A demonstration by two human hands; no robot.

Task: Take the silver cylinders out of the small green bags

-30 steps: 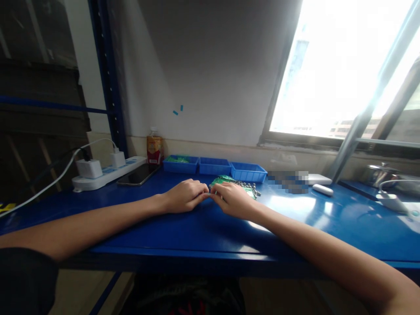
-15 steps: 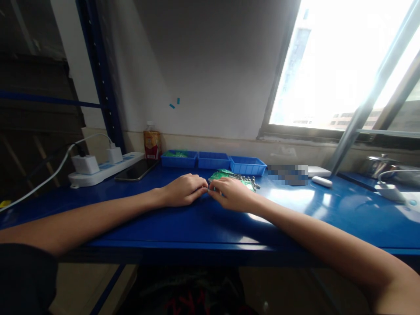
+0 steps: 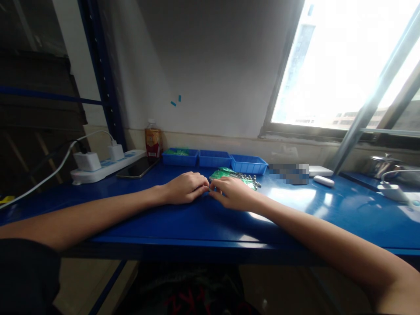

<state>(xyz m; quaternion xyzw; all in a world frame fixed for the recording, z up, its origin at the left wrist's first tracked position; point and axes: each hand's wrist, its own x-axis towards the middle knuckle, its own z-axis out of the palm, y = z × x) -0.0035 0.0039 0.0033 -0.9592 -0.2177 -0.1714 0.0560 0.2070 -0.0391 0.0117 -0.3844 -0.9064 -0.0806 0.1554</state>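
A green packet point(image 3: 223, 172) lies on the blue table point(image 3: 183, 223) at the centre of the frame, partly hidden behind the right hand point(image 3: 233, 192), with a cluster of small metal pieces point(image 3: 252, 180) on its right side. The right hand has its thumb and fingers bent inward, and its fingertips meet or nearly meet those of the left hand point(image 3: 188, 188), just left of the packet. The left hand is curled too, thumb against the fingers; whether either grips something small there, I cannot tell. Beyond them, across the middle of the frame, three blue trays stand in a row: the left tray point(image 3: 180, 159) holds green material, then come the middle tray point(image 3: 215, 159) and the right tray point(image 3: 249, 164). Left of the trays stands a bottle point(image 3: 153, 141), then a phone point(image 3: 138, 168) beside a white power strip point(image 3: 95, 174). A bright window point(image 3: 328, 65) fills the upper right of the frame
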